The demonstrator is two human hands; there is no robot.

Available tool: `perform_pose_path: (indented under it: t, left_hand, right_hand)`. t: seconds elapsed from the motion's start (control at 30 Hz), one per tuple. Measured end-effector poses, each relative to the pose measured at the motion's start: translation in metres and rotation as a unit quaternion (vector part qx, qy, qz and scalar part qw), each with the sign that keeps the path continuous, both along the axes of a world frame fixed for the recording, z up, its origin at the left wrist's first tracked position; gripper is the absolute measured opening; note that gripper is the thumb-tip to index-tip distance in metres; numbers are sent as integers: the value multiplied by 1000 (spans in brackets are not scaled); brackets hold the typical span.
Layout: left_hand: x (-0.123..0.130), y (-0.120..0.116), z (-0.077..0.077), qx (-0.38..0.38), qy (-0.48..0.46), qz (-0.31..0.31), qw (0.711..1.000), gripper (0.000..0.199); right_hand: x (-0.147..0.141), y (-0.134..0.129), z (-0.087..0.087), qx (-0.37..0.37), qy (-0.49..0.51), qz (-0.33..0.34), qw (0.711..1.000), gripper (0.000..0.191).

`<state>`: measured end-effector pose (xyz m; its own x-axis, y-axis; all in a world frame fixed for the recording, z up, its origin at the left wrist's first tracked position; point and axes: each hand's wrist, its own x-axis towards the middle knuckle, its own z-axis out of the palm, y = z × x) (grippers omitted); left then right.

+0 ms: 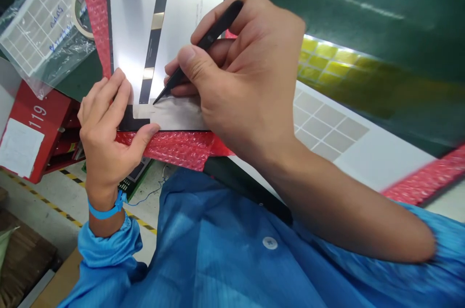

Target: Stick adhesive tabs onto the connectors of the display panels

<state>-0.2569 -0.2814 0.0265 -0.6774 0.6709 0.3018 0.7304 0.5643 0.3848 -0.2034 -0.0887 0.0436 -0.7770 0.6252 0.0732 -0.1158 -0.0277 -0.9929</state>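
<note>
While the left hand point(109, 133) steadies the lower left corner of a flat pale panel point(131, 17), its fingers lie side by side over the edge and its thumb stands apart along the bottom border. The right hand point(250, 66) pinches a black pointed tool point(218, 27) (tweezers, by the look of it) between thumb and index finger, the tip at the top border of a grey film point(178, 112) near the foot of a dark ribbon strip point(153, 46). The panel lies on pink bubble wrap point(174, 148), right in front of the person, with a sheet of grey squares point(319, 121) to its right.

The panel looks thin, stiff and fairly light; its glossy face is probably slippery and could scratch or crack if flexed. It seems best held by its outer edges, with support on both sides. The strip looks soft and easily creased, so it should not serve as a handle. The film looks flimsy, best taken by an edge.
</note>
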Motion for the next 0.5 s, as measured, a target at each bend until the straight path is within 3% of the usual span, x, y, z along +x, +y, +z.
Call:
perform_pose_path:
  t: [0.2, 0.5]
  left_hand:
    - [-2, 0, -1, 35, -5, -20, 999, 63]
    - [5, 4, 4, -23, -8, 19, 1000, 60]
  right_hand:
    - [-4, 1, -2, -12, 3, 1, 1000, 41]
    - [2, -11, -4, -53, 51, -35, 997, 38]
